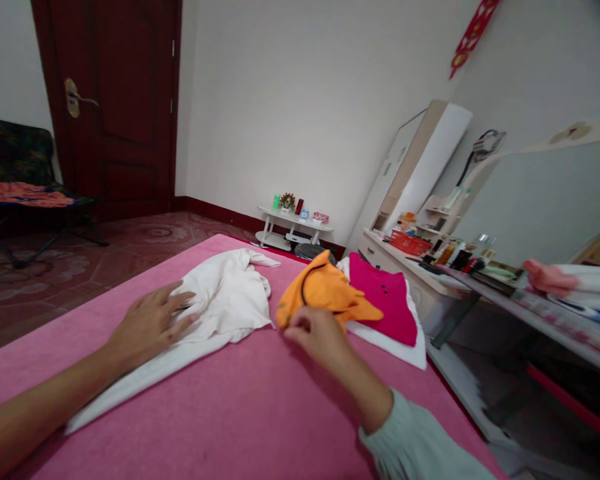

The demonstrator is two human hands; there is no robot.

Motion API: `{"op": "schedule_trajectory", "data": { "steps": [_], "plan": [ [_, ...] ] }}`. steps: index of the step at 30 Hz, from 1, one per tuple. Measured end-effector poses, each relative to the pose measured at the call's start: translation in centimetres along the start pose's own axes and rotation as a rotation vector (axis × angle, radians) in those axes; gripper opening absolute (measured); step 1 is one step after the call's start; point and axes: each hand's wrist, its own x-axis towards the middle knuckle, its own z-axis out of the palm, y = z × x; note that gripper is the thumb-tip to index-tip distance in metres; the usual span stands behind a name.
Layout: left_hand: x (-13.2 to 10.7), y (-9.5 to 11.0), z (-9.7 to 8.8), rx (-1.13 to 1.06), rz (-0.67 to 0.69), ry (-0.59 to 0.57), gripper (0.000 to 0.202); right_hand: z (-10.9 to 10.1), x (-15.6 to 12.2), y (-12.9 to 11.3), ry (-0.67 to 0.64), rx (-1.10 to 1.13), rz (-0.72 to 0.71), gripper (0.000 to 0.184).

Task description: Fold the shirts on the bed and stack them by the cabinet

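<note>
My left hand (155, 323) lies with its fingers spread on a crumpled white garment (225, 287), which has a long sleeve-like part stretching toward the lower left. In the middle, my right hand (313, 333) pinches the near left edge of an orange piece of clothing (330, 287) with dark trim. That orange piece is bunched and its far end stands up a little. Just beyond it on the right, a bright pink garment (387, 300) lies flat on top of a white one (405, 347). All of these are on a pink bed cover (260, 407).
A dressing table (420, 270) with bottles and a red basket (409, 243) stands along the right, beside a mirror. Nearer on the right is a grey-edged table (545, 317) with folded cloths. A low white shelf (297, 218) stands by the far wall, a folding chair (25, 193) at left.
</note>
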Motion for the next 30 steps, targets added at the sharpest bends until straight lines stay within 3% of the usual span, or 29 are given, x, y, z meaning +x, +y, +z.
{"op": "schedule_trajectory", "data": {
  "steps": [1, 2, 5, 7, 9, 12, 14, 16, 19, 23, 25, 28, 30],
  "plan": [
    [0.0, 0.4, -0.3, -0.014, 0.006, 0.032, 0.045, 1.2, -1.1, -1.7, -0.153, 0.089, -0.033, 0.006],
    [-0.1, 1.0, -0.6, -0.044, 0.021, 0.059, 0.043, 1.9, -2.0, -3.0, -0.169, 0.143, -0.070, 0.007],
    [-0.6, 3.8, -1.8, -0.193, 0.092, 0.095, 0.040, 2.1, -2.7, -3.2, 0.053, 0.190, -0.113, 0.014],
    [-0.9, 6.4, -2.5, -0.283, 0.139, 0.076, 0.039, 1.6, -1.9, -0.6, 0.230, 0.183, -0.067, 0.018],
    [-1.2, 8.9, -2.6, -0.332, 0.203, -0.002, 0.037, 1.4, -1.1, 3.2, 0.277, 0.133, 0.026, 0.019],
    [-1.6, 11.4, -2.0, -0.353, 0.286, -0.198, 0.047, 2.0, -0.7, 8.0, 0.138, 0.015, 0.090, 0.026],
    [-1.8, 12.1, -1.4, -0.328, 0.283, -0.307, 0.060, 2.3, -0.9, 9.6, 0.031, -0.019, 0.088, 0.019],
    [-1.8, 12.3, -1.2, -0.310, 0.265, -0.380, 0.064, 2.3, -1.0, 10.1, -0.034, -0.033, 0.095, 0.010],
    [-1.6, 12.2, -2.2, -0.377, 0.221, -0.463, 0.063, 2.0, -1.1, 9.7, -0.011, -0.029, 0.128, 0.009],
    [-1.5, 11.9, -5.1, -0.582, 0.179, -0.498, 0.039, 1.9, -1.1, 9.7, 0.027, 0.021, 0.053, 0.023],
    [-1.8, 11.2, -6.7, -0.605, 0.222, -0.617, 0.037, 1.9, -1.1, 9.8, -0.014, -0.016, 0.043, 0.020],
    [-2.7, 9.1, -8.4, -0.363, 0.241, -0.811, 0.044, 1.3, -1.0, 10.0, 0.040, -0.095, 0.084, 0.010],
    [-3.1, 7.3, -8.9, -0.113, 0.157, -0.748, 0.037, 0.3, -0.8, 10.0, 0.229, -0.083, 0.115, 0.010]
  ]
}}
